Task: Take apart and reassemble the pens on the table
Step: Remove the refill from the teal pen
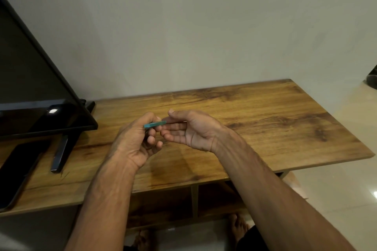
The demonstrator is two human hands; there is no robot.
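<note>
Head view: over the wooden table (255, 120), the left hand (134, 144) pinches a teal pen (155, 124) at one end; the right hand (191, 130), fingers half open, touches its other end. Seemingly mid-separation or rejoining; next, a straight pull or push.

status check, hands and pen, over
Left hand shut on teal pen piece, held above table. Right hand open, fingertips at the piece's right end. Nothing in the way.
</note>
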